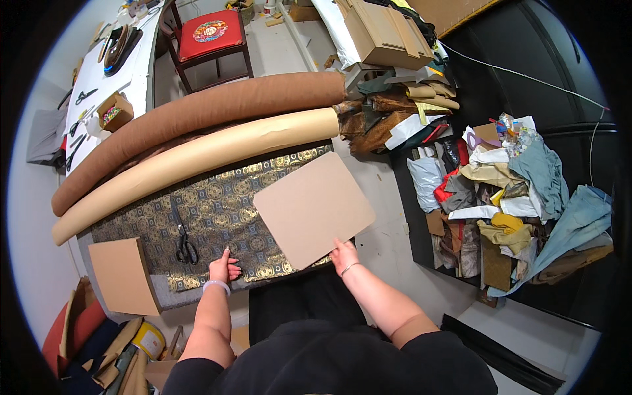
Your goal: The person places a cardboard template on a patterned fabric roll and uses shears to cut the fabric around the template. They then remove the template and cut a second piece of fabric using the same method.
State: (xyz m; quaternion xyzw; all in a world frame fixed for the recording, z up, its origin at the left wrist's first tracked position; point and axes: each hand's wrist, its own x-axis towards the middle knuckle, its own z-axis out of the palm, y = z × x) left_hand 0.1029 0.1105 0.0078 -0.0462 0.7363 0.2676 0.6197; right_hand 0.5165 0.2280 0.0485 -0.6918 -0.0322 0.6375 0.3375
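Observation:
A tan board [315,209] with rounded corners lies tilted at an angle over the right part of a dark patterned fabric [227,217] with gold medallions. At the board's near edge, my right hand [343,255] is closed, with the thumb on top. My left hand [224,266] is at the fabric's near edge, thumb apart and fingers loosely bent, holding nothing. Just up and left of it, black-handled scissors [182,240] rest on the fabric.
Beyond the fabric lie a brown roll [217,112] and a cream roll [217,148]. A cardboard box [123,275] stands at the table's left end. Heaped cloth [507,204] covers a black surface on the right. Behind are a red-seated chair [205,36] and a white worktable [135,66].

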